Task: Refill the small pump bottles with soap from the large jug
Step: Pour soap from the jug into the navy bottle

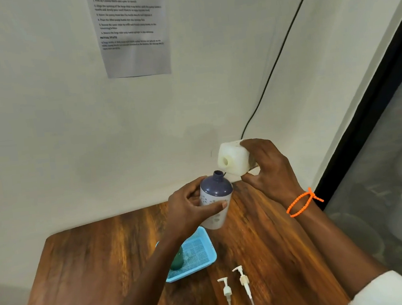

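Note:
My left hand [191, 209] grips a small bottle [215, 198] with a white body and a dark blue shoulder, held above the table with its open neck up. My right hand [268, 167] holds the white jug [231, 159] tilted on its side, its open mouth facing left just above and to the right of the bottle's neck. No soap stream is visible between them. Two white pump heads [235, 289] with long tubes lie on the wooden table [88, 271] near its front.
A light blue mesh basket [198, 254] sits mid-table under my left forearm, with a green bottle [176, 260] inside, partly hidden. A printed sheet [132, 30] hangs on the wall behind. A black cable [281, 52] runs down the wall. A dark-framed glass panel stands at right.

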